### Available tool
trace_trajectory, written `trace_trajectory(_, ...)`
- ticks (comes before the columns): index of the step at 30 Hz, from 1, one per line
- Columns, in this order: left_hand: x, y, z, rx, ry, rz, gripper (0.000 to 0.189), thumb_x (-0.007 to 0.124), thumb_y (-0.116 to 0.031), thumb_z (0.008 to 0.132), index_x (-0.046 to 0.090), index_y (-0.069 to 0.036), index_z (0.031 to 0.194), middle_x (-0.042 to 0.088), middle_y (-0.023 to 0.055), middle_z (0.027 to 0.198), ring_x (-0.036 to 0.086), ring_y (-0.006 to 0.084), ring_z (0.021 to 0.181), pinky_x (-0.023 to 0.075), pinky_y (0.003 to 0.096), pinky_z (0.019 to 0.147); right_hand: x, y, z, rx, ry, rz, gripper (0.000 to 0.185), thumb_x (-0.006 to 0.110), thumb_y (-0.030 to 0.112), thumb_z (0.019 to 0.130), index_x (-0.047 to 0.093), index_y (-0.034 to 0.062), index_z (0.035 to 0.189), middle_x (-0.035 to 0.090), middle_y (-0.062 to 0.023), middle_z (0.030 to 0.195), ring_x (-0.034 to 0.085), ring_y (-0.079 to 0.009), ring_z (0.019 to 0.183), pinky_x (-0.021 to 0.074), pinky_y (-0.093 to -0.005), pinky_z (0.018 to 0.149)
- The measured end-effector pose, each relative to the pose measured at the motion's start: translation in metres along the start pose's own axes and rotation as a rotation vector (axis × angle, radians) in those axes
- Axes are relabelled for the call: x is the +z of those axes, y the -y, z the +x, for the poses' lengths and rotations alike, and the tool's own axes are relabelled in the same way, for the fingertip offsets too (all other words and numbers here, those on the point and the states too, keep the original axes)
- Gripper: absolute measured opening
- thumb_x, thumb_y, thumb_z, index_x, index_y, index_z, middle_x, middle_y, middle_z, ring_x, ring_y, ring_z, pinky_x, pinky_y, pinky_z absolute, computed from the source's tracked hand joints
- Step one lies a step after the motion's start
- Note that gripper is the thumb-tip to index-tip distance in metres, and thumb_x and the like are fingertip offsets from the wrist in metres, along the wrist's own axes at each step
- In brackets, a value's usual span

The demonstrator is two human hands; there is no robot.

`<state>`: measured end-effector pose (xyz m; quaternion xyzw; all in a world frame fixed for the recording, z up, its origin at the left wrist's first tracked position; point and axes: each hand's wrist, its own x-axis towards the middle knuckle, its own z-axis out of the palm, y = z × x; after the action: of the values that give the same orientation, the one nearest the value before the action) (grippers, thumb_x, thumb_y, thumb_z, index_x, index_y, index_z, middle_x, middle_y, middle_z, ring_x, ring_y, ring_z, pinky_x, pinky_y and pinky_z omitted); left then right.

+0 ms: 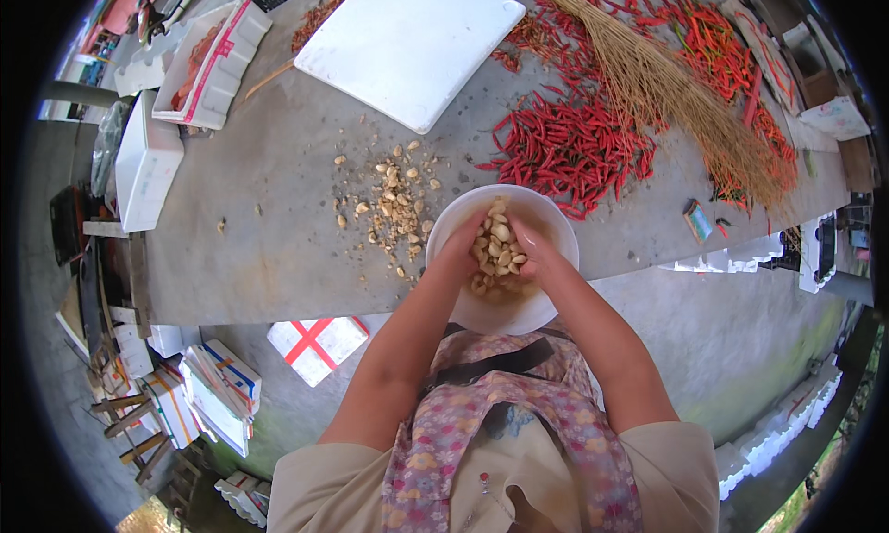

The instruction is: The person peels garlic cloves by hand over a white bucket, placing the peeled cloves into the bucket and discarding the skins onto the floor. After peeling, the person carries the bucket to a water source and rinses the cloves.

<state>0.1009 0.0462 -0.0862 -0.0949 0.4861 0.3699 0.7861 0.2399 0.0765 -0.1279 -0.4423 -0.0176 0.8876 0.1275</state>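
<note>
A round white plastic tub (446, 311) holding cloudy brownish water stands near my waist, at the edge of the grey concrete surface. Both my hands are inside it, cupped around a heap of peeled garlic cloves (499, 238). My left hand (462, 245) holds the heap from the left side, my right hand (535, 248) from the right. More cloves lie in the water below the heap. Left of the tub, loose cloves and broken bits (399, 199) are scattered on the concrete. A pile of red chilli peppers (569, 151) lies just beyond the tub on the right.
A white foam lid (410, 43) lies at the back. A twig broom (653, 88) rests across more chillies at the right, near a small box (696, 220). Foam boxes (219, 64) stand at the left; a taped foam box (317, 345) sits below the edge.
</note>
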Motion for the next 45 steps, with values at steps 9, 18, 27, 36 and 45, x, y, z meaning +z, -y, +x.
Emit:
trace_trajectory(9,0.001,0.022,-0.03,0.188,0.058,-0.225,0.036,0.055,-0.034,0.093,0.059,-0.007,0.116,0.064,0.0118,0.111,0.065,0.0274,0.1,0.052,0.0423,0.092,0.016,0.006,-0.066,-0.006,-0.058,0.164,0.05,0.059,0.045,0.092,0.057,0.0062,0.123,0.06,-0.013,0.124,0.061,-0.0291,0.111,0.0483,-0.0461,0.099)
trace_trajectory(18,0.004,0.039,-0.037,0.954,-0.354,1.231,0.041,0.059,-0.026,0.089,0.053,-0.003,0.122,0.065,0.0163,0.103,0.061,0.0332,0.1,0.0486,0.0434,0.087,0.024,0.015,-0.058,-0.602,-0.254,-1.597,0.051,0.053,0.035,0.094,0.047,0.0094,0.137,0.054,-0.0189,0.129,0.052,-0.0354,0.119,0.0402,-0.0467,0.103)
trace_trajectory(27,-0.025,0.077,-0.095,1.336,-0.482,1.937,0.032,0.058,-0.019,0.083,0.064,-0.009,0.113,0.06,0.0159,0.119,0.052,0.0319,0.116,0.0442,0.0442,0.089,0.012,0.029,0.024,-0.518,-0.169,-2.142,0.049,0.05,0.036,0.093,0.047,0.0202,0.139,0.056,-0.0234,0.127,0.055,-0.0401,0.116,0.0431,-0.0476,0.098)
trace_trajectory(36,-0.041,0.048,-0.087,1.227,-0.411,1.891,0.018,0.06,-0.011,0.073,0.064,-0.004,0.09,0.061,0.0108,0.091,0.057,0.027,0.096,0.0464,0.0392,0.081,-0.02,-0.067,0.048,-0.423,-0.298,-1.523,0.04,0.052,0.031,0.093,0.054,0.0086,0.127,0.056,-0.0199,0.127,0.063,-0.0234,0.101,0.0513,-0.0403,0.087)
trace_trajectory(45,-0.045,0.04,-0.086,1.37,-0.227,1.808,0.009,0.062,-0.015,0.069,0.056,-0.01,0.072,0.056,0.0053,0.074,0.056,0.0214,0.076,0.044,0.0338,0.072,-0.033,-0.099,0.054,-0.292,-0.402,-1.871,0.038,0.052,0.03,0.093,0.055,0.0082,0.124,0.059,-0.0178,0.122,0.062,-0.0218,0.1,0.0518,-0.0391,0.085)
